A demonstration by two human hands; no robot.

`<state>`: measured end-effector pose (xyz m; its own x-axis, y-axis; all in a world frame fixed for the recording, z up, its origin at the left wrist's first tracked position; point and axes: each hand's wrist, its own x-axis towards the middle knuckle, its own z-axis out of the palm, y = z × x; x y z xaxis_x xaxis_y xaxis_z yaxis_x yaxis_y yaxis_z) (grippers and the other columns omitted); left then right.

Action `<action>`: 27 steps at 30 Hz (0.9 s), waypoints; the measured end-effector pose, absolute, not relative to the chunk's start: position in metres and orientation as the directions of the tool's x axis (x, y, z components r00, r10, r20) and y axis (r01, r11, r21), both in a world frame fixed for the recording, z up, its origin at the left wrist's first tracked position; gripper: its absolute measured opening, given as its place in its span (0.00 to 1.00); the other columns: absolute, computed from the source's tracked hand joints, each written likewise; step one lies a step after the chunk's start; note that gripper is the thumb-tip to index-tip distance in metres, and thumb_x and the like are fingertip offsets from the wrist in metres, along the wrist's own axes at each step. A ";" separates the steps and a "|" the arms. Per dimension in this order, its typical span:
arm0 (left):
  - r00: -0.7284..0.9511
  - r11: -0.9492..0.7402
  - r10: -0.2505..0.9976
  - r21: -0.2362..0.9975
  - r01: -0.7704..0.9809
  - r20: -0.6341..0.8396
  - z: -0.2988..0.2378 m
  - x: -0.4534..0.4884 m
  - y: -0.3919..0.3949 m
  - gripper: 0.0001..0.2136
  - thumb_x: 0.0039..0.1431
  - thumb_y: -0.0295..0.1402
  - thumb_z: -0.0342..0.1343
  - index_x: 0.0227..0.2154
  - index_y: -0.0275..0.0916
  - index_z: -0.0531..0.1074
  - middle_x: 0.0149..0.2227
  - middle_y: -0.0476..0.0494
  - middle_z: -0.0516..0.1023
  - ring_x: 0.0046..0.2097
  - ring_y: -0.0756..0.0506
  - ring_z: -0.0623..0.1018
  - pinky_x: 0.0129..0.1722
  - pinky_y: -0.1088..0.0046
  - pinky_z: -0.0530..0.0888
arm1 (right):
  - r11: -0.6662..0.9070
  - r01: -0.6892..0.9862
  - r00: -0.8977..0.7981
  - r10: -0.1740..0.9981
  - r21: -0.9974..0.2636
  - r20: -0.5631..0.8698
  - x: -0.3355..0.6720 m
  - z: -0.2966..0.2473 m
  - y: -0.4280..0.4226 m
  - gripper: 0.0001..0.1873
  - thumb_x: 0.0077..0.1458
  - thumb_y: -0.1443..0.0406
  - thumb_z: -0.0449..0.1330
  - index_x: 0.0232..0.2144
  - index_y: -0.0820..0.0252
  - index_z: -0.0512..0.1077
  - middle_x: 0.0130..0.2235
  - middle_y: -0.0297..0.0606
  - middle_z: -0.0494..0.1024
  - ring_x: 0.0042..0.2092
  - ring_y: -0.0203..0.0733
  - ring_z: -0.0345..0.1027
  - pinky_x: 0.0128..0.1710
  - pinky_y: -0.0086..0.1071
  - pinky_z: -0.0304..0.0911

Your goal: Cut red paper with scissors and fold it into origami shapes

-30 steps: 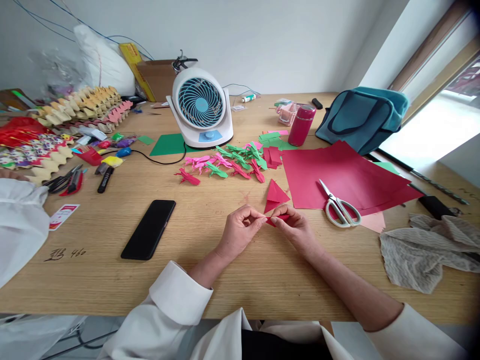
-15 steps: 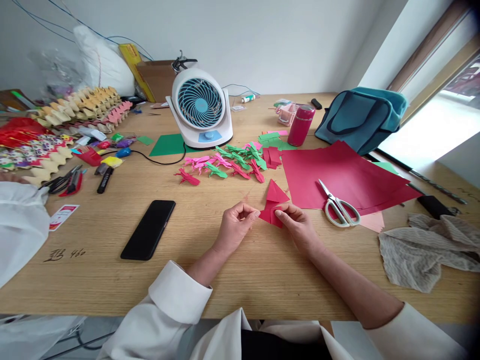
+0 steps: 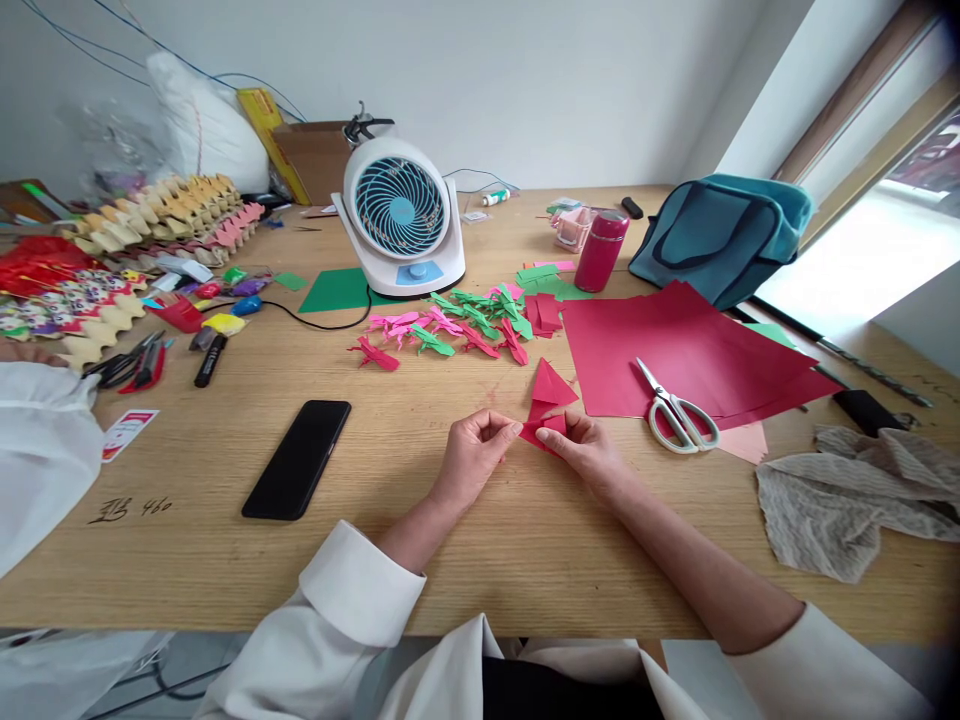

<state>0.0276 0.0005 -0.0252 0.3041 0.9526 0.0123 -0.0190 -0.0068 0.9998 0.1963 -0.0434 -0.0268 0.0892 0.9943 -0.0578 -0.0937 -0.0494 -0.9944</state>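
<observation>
From where I'm stood, both hands are at the middle of the bench (image 3: 517, 580), busy w/ one small folded red paper (image 3: 530, 431). It's held btwn them, just on the near side of a red paper triangle (image 3: 551, 383); can't tell if its underside touches the wood. Long axis runs approx. L–R, across the person's front; narrow end pts left, into the L hand (image 3: 480, 447), & the wider end goes right, partly hidden by the R hand (image 3: 581, 448).

L hand: thumb & forefinger tips pinched tight on the narrow tip, other fingers curled in. R hand: thumb flat on the near face, fingers behind, so the wider part is clamped w/ no visible gap.

The triangle lies w/ its sharpest corner ptg away from the person, a 2nd corner out to the right, its near part running down toward the held piece. Beyond & a bit left: a loose heap of folded paper bugs (image 3: 480, 312), green, pink & red. To the right, big red sheets (image 3: 615, 350) w/ white-handled scissors (image 3: 686, 425) on top, blade end ptg away & slightly left, handles toward the near edge. Well left of the hands, a black phone (image 3: 296, 460) lies slantwise, far end leaning right. White fan (image 3: 403, 210) stands at the back, upright, grille facing the person.
</observation>
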 end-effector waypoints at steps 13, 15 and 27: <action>0.279 0.056 0.959 0.997 -0.044 -0.041 -0.019 0.028 0.002 0.12 0.48 0.40 0.65 0.23 0.35 0.74 0.20 0.53 0.68 0.21 0.55 0.64 0.20 0.80 0.63 | -0.131 -0.106 0.034 0.990 -0.986 -0.135 0.197 -0.026 -0.042 0.20 0.42 0.48 0.70 0.25 0.59 0.75 0.23 0.31 0.73 0.23 0.33 0.59 0.24 0.30 0.55; 0.260 0.073 0.964 0.995 -0.069 -0.053 -0.018 0.026 0.004 0.12 0.46 0.39 0.65 0.23 0.35 0.74 0.20 0.54 0.68 0.22 0.55 0.64 0.21 0.80 0.63 | -0.143 -0.092 0.039 0.988 -0.985 -0.147 0.198 -0.025 -0.042 0.22 0.41 0.48 0.70 0.22 0.59 0.73 0.21 0.30 0.71 0.22 0.31 0.56 0.23 0.29 0.52; 0.209 0.137 0.972 0.979 -0.151 -0.104 -0.016 0.021 0.012 0.14 0.42 0.40 0.68 0.22 0.35 0.73 0.21 0.54 0.67 0.23 0.56 0.63 0.21 0.81 0.63 | -0.174 -0.025 0.035 0.984 -0.984 -0.175 0.203 -0.020 -0.040 0.25 0.39 0.46 0.70 0.17 0.60 0.69 0.17 0.28 0.66 0.21 0.29 0.50 0.21 0.29 0.43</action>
<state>0.0206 0.0116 -0.0160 0.2091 0.9723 -0.1041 -0.1513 0.1373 0.9789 0.2033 -0.0398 -0.0200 0.0352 0.9840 -0.1745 -0.0246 -0.1737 -0.9845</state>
